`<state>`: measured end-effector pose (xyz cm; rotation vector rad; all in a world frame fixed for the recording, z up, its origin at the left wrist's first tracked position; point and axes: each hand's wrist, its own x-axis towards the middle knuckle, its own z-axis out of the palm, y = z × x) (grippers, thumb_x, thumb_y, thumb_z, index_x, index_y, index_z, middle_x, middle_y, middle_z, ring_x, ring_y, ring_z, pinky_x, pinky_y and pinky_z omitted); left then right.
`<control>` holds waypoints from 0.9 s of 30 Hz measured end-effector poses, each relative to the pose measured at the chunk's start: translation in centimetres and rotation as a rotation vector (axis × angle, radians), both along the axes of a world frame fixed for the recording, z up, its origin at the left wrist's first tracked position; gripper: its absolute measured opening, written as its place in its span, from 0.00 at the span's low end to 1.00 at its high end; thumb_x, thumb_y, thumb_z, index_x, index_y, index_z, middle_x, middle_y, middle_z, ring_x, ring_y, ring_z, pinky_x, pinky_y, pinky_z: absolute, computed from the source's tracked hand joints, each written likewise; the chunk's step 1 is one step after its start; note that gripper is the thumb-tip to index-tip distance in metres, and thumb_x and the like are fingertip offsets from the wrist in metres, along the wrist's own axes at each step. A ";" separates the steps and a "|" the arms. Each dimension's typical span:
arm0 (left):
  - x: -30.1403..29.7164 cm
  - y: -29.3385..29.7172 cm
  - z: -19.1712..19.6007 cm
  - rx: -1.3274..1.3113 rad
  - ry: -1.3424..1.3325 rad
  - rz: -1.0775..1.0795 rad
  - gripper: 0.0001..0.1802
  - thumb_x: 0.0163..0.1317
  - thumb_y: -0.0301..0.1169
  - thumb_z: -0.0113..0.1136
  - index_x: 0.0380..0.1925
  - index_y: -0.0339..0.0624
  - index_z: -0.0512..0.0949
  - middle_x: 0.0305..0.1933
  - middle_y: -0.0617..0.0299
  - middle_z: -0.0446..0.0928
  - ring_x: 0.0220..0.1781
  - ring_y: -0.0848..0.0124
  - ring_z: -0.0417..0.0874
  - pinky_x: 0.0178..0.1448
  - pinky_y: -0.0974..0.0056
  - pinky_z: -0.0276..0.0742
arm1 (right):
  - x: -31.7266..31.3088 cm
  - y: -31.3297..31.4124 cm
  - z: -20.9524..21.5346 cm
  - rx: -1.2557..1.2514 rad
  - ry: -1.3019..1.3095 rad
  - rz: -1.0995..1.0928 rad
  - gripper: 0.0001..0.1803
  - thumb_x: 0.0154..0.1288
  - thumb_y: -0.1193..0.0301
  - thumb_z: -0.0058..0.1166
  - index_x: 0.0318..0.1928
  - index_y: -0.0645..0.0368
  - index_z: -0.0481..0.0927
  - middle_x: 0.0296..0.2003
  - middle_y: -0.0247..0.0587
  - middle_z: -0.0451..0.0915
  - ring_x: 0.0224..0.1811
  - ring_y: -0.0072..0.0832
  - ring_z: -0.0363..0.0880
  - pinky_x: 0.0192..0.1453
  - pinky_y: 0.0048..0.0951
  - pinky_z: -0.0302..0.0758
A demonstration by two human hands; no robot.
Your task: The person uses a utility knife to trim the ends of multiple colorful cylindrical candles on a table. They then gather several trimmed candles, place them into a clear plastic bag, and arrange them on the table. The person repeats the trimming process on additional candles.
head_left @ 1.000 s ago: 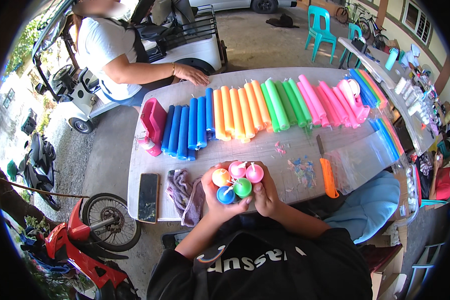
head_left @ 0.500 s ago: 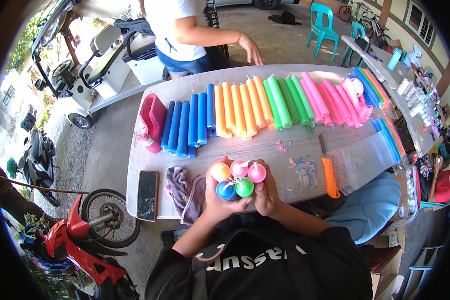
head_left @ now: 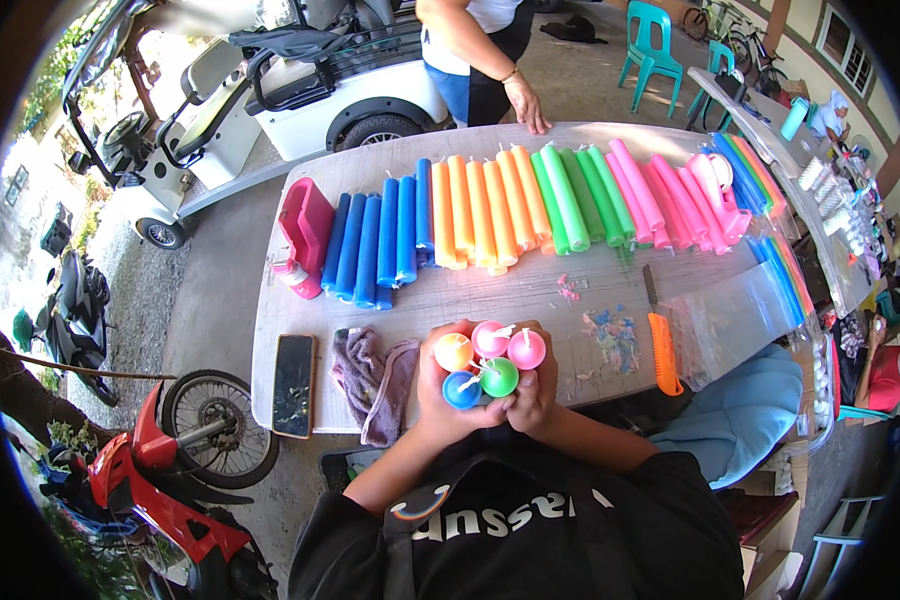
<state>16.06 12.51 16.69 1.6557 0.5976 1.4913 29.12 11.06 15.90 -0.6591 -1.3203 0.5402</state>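
Note:
Between my two hands, near the table's front edge, a bundle of candles stands upright, wicks up. Their tops show orange (head_left: pixel 454 352), blue (head_left: pixel 462 389), green (head_left: pixel 499 378) and two pinks (head_left: pixel 526 350). My left hand (head_left: pixel 440 408) wraps the bundle's left side; my right hand (head_left: pixel 538 398) closes around its right side. Lower parts of these candles are hidden. Beyond my hands lies a row of loose candles: blue (head_left: pixel 367 250), orange (head_left: pixel 482 220), green (head_left: pixel 567 205) and pink (head_left: pixel 660 200).
An orange-handled knife (head_left: pixel 662 352), wax scraps (head_left: pixel 615 338) and clear plastic bags (head_left: pixel 725 318) lie right of my hands. To the left are a purple cloth (head_left: pixel 372 375), a phone (head_left: pixel 293 385) and a pink container (head_left: pixel 307 225). Another person's hand (head_left: pixel 528 103) touches the table's far edge.
The other person has moved right along the far edge, hand now on the table. My hands and the candle bundle have shifted slightly right.

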 end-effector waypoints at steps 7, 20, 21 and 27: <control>-0.4 0.0 -0.3 -0.060 0.074 0.030 0.52 0.37 0.39 0.82 0.62 0.35 0.63 0.55 0.51 0.72 0.56 0.61 0.77 0.62 0.57 0.72 | -0.1 0.0 0.0 -0.009 0.003 -0.016 0.24 0.76 0.53 0.41 0.49 0.65 0.71 0.41 0.46 0.74 0.41 0.32 0.74 0.47 0.33 0.71; 0.2 0.3 -2.2 0.018 0.072 0.055 0.61 0.36 0.48 0.82 0.66 0.35 0.55 0.54 0.52 0.70 0.54 0.63 0.76 0.61 0.56 0.71 | 0.3 0.0 -1.4 -0.028 -0.001 0.006 0.26 0.75 0.51 0.40 0.49 0.65 0.73 0.40 0.47 0.76 0.40 0.35 0.76 0.46 0.36 0.72; 0.1 0.4 -2.5 0.062 0.100 0.049 0.64 0.37 0.50 0.82 0.67 0.36 0.52 0.57 0.52 0.68 0.57 0.63 0.74 0.63 0.56 0.70 | 0.3 0.0 -1.8 -0.038 -0.010 0.005 0.26 0.75 0.51 0.40 0.49 0.64 0.74 0.40 0.47 0.77 0.40 0.36 0.76 0.47 0.36 0.72; 0.3 0.3 -3.4 0.092 0.108 0.125 0.68 0.36 0.56 0.80 0.69 0.34 0.49 0.58 0.52 0.66 0.57 0.62 0.73 0.64 0.55 0.68 | -0.4 0.8 -3.3 0.097 -0.289 -0.352 0.26 0.74 0.50 0.40 0.47 0.64 0.74 0.39 0.47 0.77 0.39 0.36 0.77 0.47 0.37 0.72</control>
